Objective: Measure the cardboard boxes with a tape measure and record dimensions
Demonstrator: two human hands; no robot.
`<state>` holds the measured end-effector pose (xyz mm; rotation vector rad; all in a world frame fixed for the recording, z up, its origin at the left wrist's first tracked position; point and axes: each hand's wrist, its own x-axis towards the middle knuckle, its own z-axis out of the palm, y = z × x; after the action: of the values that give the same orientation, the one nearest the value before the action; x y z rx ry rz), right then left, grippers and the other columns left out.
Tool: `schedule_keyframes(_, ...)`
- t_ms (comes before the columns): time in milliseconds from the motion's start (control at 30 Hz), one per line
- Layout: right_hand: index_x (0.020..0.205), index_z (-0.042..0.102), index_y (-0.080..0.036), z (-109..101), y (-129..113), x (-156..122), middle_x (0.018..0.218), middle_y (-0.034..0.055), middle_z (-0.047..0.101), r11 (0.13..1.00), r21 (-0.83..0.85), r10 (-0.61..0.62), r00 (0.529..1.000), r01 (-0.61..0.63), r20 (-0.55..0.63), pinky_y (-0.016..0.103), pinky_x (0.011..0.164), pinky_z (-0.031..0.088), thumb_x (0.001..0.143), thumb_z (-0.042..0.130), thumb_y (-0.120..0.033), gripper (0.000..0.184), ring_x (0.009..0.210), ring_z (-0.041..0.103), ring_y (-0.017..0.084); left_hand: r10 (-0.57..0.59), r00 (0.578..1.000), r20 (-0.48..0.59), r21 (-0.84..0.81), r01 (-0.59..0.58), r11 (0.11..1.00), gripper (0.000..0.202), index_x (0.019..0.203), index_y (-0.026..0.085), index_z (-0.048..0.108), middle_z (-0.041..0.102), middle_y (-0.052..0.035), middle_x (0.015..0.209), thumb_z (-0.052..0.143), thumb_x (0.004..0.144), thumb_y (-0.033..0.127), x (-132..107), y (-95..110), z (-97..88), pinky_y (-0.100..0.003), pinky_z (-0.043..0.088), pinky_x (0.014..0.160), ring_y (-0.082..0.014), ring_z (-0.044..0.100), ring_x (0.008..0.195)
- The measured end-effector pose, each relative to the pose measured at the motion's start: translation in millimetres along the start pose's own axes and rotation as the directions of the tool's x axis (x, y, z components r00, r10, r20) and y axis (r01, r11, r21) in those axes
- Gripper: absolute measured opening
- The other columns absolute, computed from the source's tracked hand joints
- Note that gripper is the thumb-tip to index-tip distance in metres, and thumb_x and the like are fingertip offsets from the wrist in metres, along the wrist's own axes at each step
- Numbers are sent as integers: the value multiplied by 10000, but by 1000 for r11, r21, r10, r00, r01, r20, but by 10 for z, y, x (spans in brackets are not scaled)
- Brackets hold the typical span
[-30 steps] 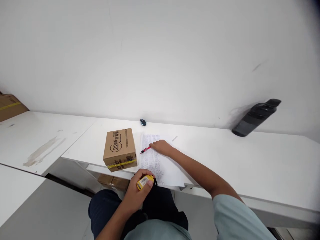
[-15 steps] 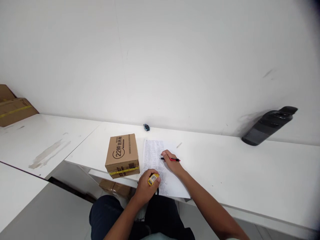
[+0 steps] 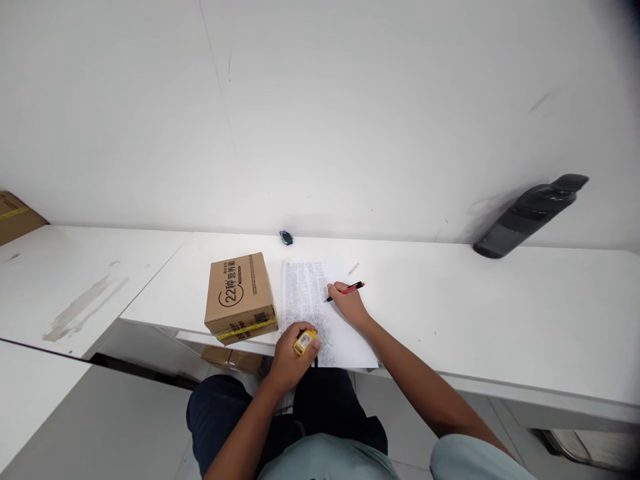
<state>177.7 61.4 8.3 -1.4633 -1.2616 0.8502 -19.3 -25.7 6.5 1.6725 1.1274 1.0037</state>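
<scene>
My right hand (image 3: pixel 351 307) is closed around a red and black pen (image 3: pixel 354 288). Its tip points down at the sheet of paper (image 3: pixel 305 283), close to rows of dense handwriting; whether it touches cannot be made out. My left hand (image 3: pixel 287 357) grips a yellow tape measure (image 3: pixel 305 342) with a white barcode label, over the lower left of the paper. A black strap hangs below that hand at the desk edge. Left of the paper stands a brown cardboard box (image 3: pixel 240 293) with yellow tape and printed characters.
A dark key fob (image 3: pixel 286 237) lies by the wall. The black bottle (image 3: pixel 523 220) stands at the back right of the white desk (image 3: pixel 425 300). Another carton (image 3: pixel 17 217) sits at far left, and more boxes (image 3: pixel 233 359) are under the desk.
The camera view has tipped down, so the desk and its things appear higher. The pen has swung from nearly flat to a steeper slant in my right hand. My left hand keeps its grip.
</scene>
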Motion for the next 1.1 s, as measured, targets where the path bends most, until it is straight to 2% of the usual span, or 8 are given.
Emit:
schedule_keyframes(167,521,330,-229,4,11,-13,507,-57,353,1000,17,0,1000,0,17,268,538,289,788,524,-414,379,531,348,121,-10,1000,-4,-9,10,1000,239,1048,223,609,668,-57,1023,611,848,355,-9,29,-10,-312,470,827,-201,613,916)
schedule_keyframes(333,517,379,-224,-7,20,-7,500,-50,386,1000,22,5,1000,-6,6,274,542,301,791,526,-418,366,527,367,127,-22,1000,-6,-19,21,1000,256,1048,219,617,670,-60,1020,630,835,361,-2,26,-14,-309,474,820,-208,615,931)
schedule_keyframes(533,515,445,-218,-18,28,-4,516,-33,433,1000,19,-2,1000,3,-19,279,573,330,794,512,-428,356,565,418,147,19,1000,-6,20,-19,1000,233,1048,220,607,667,-48,1023,618,847,338,13,-28,2,-305,478,826,-193,615,915)
schedule_keyframes(700,518,471,-217,-20,7,-10,500,-44,398,1000,25,0,1000,1,-9,280,569,323,793,516,-440,357,548,399,144,19,1000,-4,26,-18,999,220,1049,222,602,671,-45,1028,612,855,328,20,-27,3,-298,483,827,-190,624,921)
schedule_keyframes(967,509,429,-221,-29,-3,-8,495,-47,382,999,33,41,996,-38,-85,279,568,311,795,498,-418,354,553,383,140,8,1000,-2,44,-8,999,221,1054,224,594,671,-39,1019,605,863,335,20,-11,2,-297,483,820,-185,622,908)
schedule_keyframes(1100,498,423,-222,-27,1,-6,488,-43,410,998,38,46,996,-43,-78,278,567,313,771,516,-421,351,547,389,138,-1,1000,-11,34,2,999,221,1051,220,593,674,-38,1018,603,864,337,29,5,8,-291,484,808,-182,624,898)
